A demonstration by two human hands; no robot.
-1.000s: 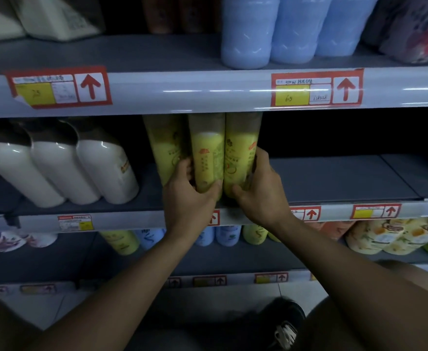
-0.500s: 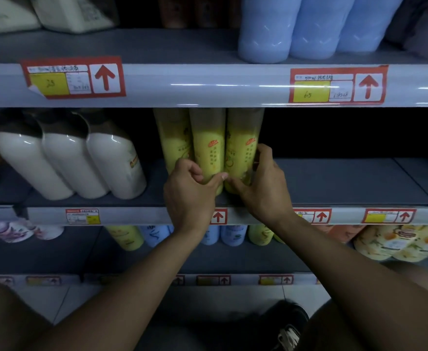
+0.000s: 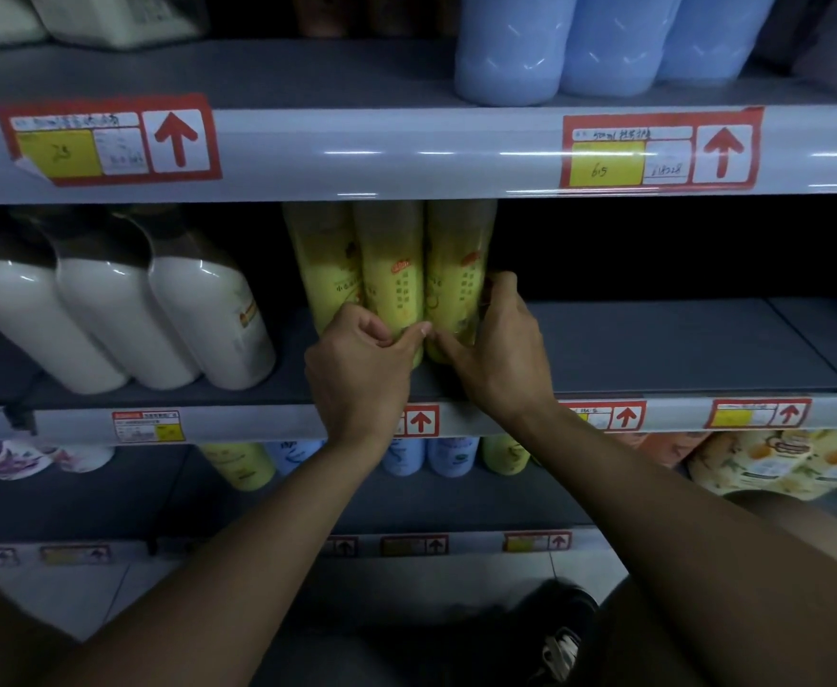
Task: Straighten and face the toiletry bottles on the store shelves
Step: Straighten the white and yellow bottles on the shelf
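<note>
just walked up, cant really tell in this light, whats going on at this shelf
A person is tidying three yellow bottles on the middle shelf. The left hand grips the base of the middle yellow bottle, and the right hand wraps around the right yellow bottle. The third yellow bottle stands just to their left, untouched. All three stand upright and close together, printed sides facing out. Three white bottles sit further left, and blue bottles are on the shelf above.
</note>
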